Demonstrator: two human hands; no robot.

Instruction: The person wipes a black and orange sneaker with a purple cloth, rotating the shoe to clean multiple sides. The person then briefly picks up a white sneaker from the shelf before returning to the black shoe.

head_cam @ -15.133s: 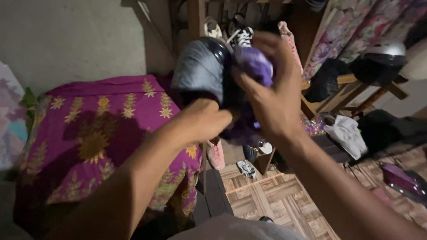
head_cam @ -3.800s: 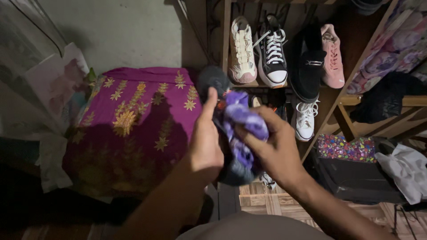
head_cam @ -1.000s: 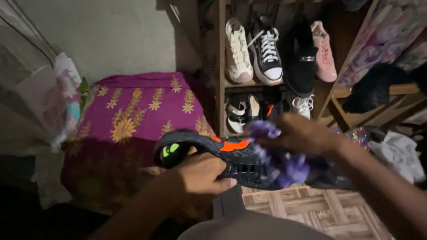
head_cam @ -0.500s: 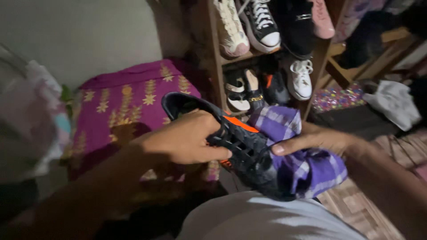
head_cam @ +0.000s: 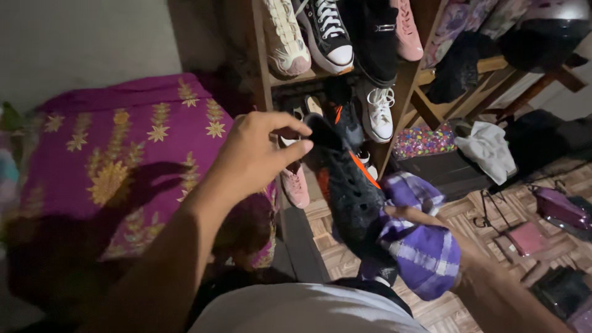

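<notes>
— While the shoe rack (head_cam: 262, 74) stands at the back, where is the black shoe (head_cam: 348, 185) against it?

— Just in front of the rack's lower shelf, held up in the air, heel end high and toe end pointing down toward the person's lap. An orange stripe runs along its side.

— Who has hold of it?

— The left hand (head_cam: 256, 154) pinches the heel rim between thumb and fingers, closed on it, in front of the rack's left post. The right hand (head_cam: 468, 259) is lower, farther from the rack, wrapped in a purple checked cloth (head_cam: 419, 246) that it grips; cloth and fingers press against the shoe's toe end.

— So both hands are closed?

— Yes: the left on the shoe, the right on the cloth, with one finger stretched along the top of the cloth.

— What sits on the rack itself?

— On its upper shelf, a cream sneaker (head_cam: 285, 37), a black-and-white sneaker (head_cam: 325, 31), a black loafer (head_cam: 377, 43) and a pink shoe (head_cam: 407, 28), all toe-down. Below them hangs a white sneaker (head_cam: 377, 114). At the rack's foot, just left of the held shoe, lies a pink sneaker (head_cam: 295, 185).

— And beside the rack?

— To its left, a magenta cloth with gold flowers (head_cam: 123, 154) covers something low; the left arm's shadow falls across it. To the rack's right, a white rag (head_cam: 490, 151) lies on a dark box, and farther out on the wood-patterned floor (head_cam: 481, 216) sits a small pink purse (head_cam: 527, 237).
</notes>
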